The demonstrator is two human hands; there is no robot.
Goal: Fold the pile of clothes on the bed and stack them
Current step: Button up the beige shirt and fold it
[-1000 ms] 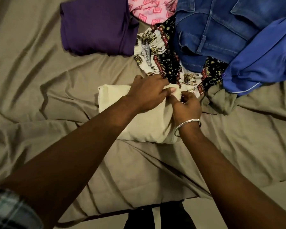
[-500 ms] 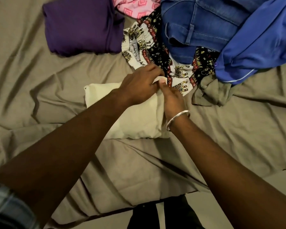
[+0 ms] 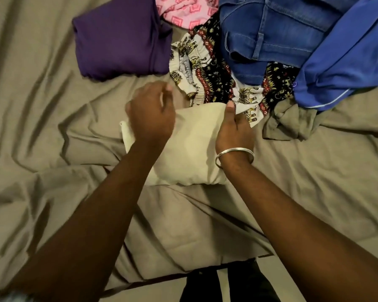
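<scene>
A folded cream garment (image 3: 194, 149) lies in the middle of the bed. My left hand (image 3: 151, 114), blurred, is above its far left corner with fingers loosely curled and nothing in them. My right hand (image 3: 234, 129), with a silver bangle at the wrist, grips the garment's right edge, thumb on top and fingers hidden under it. A folded purple garment (image 3: 118, 40) lies beyond on the left. The unfolded pile holds an elephant-print piece (image 3: 210, 73), blue jeans (image 3: 271, 29), a blue jacket (image 3: 347, 62) and a pink patterned piece (image 3: 183, 9).
The wrinkled taupe sheet (image 3: 42, 127) covers the bed, with open sheet on the left and right. A bunched olive cloth (image 3: 288, 120) sits right of my right hand. The bed's near edge runs along the bottom, with floor (image 3: 275, 271) below it.
My hands, together pinching the cream garment's far right corner, have separated. The left hand swung left over the far left corner. The right hand slid to the right edge.
</scene>
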